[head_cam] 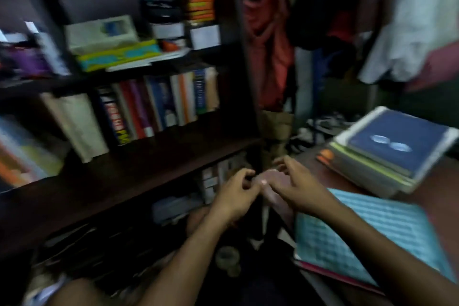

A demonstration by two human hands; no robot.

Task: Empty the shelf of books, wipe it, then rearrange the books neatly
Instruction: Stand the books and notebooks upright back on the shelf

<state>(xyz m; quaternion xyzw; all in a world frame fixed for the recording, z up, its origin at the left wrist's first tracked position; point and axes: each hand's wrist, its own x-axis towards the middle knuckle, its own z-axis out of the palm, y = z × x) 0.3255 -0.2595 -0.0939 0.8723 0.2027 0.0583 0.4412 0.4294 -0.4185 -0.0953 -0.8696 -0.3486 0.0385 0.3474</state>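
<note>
Whole frame motion-blurred | upright book spines (159, 107) on dark wooden shelf (139, 156): titles unreadable | left hand (236, 196) and right hand (295, 189): grasp indistinct | stacked blue-covered books (390, 151): cut by right edge

The whole view is lying dim and murky, with motion blur smearing nearly every edge. The dark brown wooden bookshelf (139, 166) is sinking into deep shadow, its lower compartments showing almost black. Spine lettering on the row of upright multicoloured books (159, 107) is smudging past reading. The pale blue checked cloth (367, 236) is catching the most light. Wide-angle distortion is bending the shelf boards and uprights towards the frame's edges.
</note>
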